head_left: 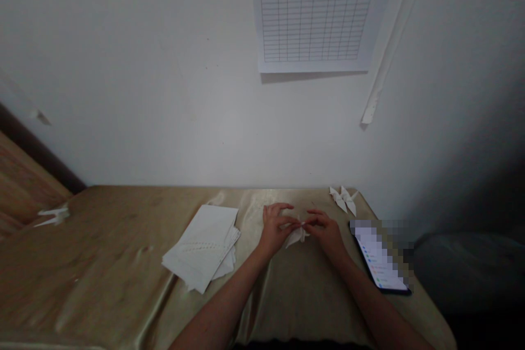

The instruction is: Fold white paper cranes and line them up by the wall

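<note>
Between my two hands is a small piece of folded white paper (294, 238), just above or on the cloth-covered table (303, 295). My left hand (275, 229) pinches its upper edge between thumb and forefinger. From the other side, my right hand (326, 229) pinches the same paper, the fingertips of both hands almost meeting. The paper's exact folds are partly hidden by my fingers. Beyond my right hand, folded white paper pieces with pointed wings (343, 199) lie near the table's back right corner.
Left of my arms lies a stack of white paper sheets (200, 246). A phone (379, 260) with its screen lit rests by the right edge. White scraps (55, 215) lie far left. A printed grid sheet (315, 16) hangs on the wall behind.
</note>
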### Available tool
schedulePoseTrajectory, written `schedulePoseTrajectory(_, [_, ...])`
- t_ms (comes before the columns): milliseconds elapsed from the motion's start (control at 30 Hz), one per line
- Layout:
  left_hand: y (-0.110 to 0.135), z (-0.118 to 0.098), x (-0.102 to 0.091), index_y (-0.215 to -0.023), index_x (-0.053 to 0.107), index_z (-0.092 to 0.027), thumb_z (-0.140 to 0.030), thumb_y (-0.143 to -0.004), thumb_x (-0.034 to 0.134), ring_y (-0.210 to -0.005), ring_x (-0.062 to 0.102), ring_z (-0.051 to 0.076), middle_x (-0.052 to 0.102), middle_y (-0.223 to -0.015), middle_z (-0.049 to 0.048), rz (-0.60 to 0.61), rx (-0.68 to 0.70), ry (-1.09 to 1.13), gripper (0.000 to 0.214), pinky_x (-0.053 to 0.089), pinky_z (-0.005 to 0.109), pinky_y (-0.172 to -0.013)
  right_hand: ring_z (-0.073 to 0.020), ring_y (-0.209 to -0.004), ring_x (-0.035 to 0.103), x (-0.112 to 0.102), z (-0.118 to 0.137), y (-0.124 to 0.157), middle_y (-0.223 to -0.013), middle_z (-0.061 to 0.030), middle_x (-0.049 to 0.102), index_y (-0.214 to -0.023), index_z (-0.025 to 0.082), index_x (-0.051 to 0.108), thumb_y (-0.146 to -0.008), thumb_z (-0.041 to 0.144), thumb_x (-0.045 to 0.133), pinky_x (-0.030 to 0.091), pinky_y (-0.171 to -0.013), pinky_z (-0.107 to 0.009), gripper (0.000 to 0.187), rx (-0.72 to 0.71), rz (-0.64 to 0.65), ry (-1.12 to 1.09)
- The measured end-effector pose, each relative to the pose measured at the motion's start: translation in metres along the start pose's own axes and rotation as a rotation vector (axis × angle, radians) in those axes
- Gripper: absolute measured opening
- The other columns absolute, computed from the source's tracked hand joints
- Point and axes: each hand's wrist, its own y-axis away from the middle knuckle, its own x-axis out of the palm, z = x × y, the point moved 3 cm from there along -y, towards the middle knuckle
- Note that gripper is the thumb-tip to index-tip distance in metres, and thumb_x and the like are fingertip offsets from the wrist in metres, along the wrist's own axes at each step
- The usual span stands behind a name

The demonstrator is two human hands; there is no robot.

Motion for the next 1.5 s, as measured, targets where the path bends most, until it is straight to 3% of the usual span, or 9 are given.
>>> schedulePoseTrajectory(267, [0.005,-0.001,0.002,-0.077,0.078,-0.034,-0.022,-0.079,0.078,-0.123,0.049,0.024,0.064,-0.122,-0.0002,-0.065,-0.014,-0.071,0.012,0.007,0.063,-0.118,-0.0290,-0.111,0.064,0.003,0.002,0.001,-0.117,-0.0108,0.071,-0.073,0.023,0.077,-0.069,0.040,0.076,0.050,-0.094,-0.043,0.017,0.025,0.070,-0.041])
schedulePoseTrajectory(533, [0.002,0.002,0.000,-0.076,0.079,-0.032,-0.020,-0.072,0.082,-0.118,0.050,0.025,0.065,-0.119,0.0021,-0.121,-0.085,0.010,0.013,0.032,0.052,-0.110,-0.0275,-0.111,0.065,0.001,0.001,0.000,-0.120,-0.0085,0.070,-0.088,0.027,0.079,-0.076,0.041,0.070,0.046,-0.101,-0.047,0.020,-0.005,0.123,-0.053])
schedulePoseTrajectory(767, [0.002,0.007,0.003,-0.074,0.079,-0.030,-0.016,-0.071,0.083,-0.116,0.053,0.025,0.065,-0.116,0.0021,-0.130,-0.113,0.046,0.015,0.038,0.050,-0.107,-0.0269,-0.111,0.061,0.002,0.007,-0.002,-0.095,-0.0050,0.074,-0.082,0.028,0.077,-0.074,0.037,0.072,0.045,-0.102,-0.045,0.013,-0.122,0.083,0.004])
schedulePoseTrajectory(867, [0.002,0.007,0.004,-0.074,0.079,-0.030,-0.016,-0.071,0.083,-0.115,0.055,0.025,0.065,-0.114,0.0024,-0.129,-0.116,0.078,0.014,0.041,0.049,-0.105,-0.0258,-0.108,0.061,0.004,0.008,-0.001,-0.093,-0.0046,0.073,-0.081,0.027,0.075,-0.075,0.038,0.071,0.044,-0.102,-0.044,0.013,-0.147,0.055,0.000])
schedulePoseTrajectory(1233, [0.003,0.000,0.006,-0.074,0.078,-0.028,-0.023,-0.075,0.081,-0.115,0.055,0.024,0.065,-0.113,0.0032,-0.117,-0.154,0.140,0.006,0.042,0.046,-0.106,-0.0246,-0.103,0.058,0.010,0.018,0.004,-0.094,-0.0043,0.070,-0.078,0.027,0.069,-0.083,0.044,0.062,0.042,-0.097,-0.040,0.019,-0.179,0.033,0.027])
schedulePoseTrajectory(1500, [0.004,-0.003,0.004,-0.078,0.078,-0.029,-0.019,-0.071,0.083,-0.120,0.053,0.024,0.063,-0.121,0.0013,-0.118,-0.106,0.167,0.013,0.038,0.045,-0.109,-0.0238,-0.104,0.057,0.007,0.015,0.003,-0.098,-0.0038,0.069,-0.082,0.027,0.068,-0.086,0.044,0.060,0.041,-0.097,-0.039,0.019,-0.196,0.015,0.036])
